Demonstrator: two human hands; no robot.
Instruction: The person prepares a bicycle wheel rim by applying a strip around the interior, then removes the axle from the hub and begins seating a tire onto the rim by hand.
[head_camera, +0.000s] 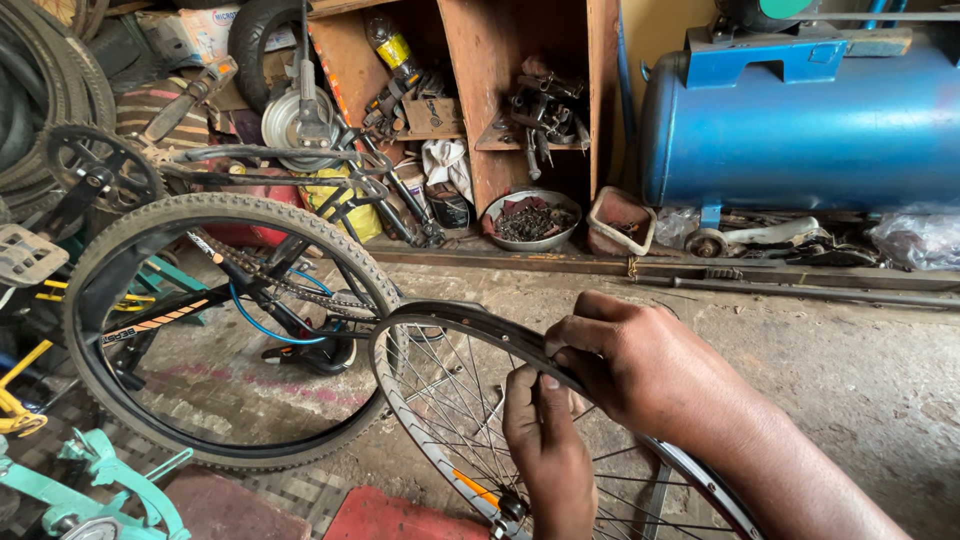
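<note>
Both hands (590, 400) on one bare wheel rim (420, 330)

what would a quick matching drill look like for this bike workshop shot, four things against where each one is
Things:
1. spoked wheel rim
2. loose bicycle tyre
3. blue air tank
4. metal bowl of small parts

Places:
A. upper right, by the wall
B. on the floor at the foot of the wooden shelf
C. gripped by the left hand and right hand
D. left of the hands

Pairs: 1-C, 2-D, 3-A, 4-B
</note>
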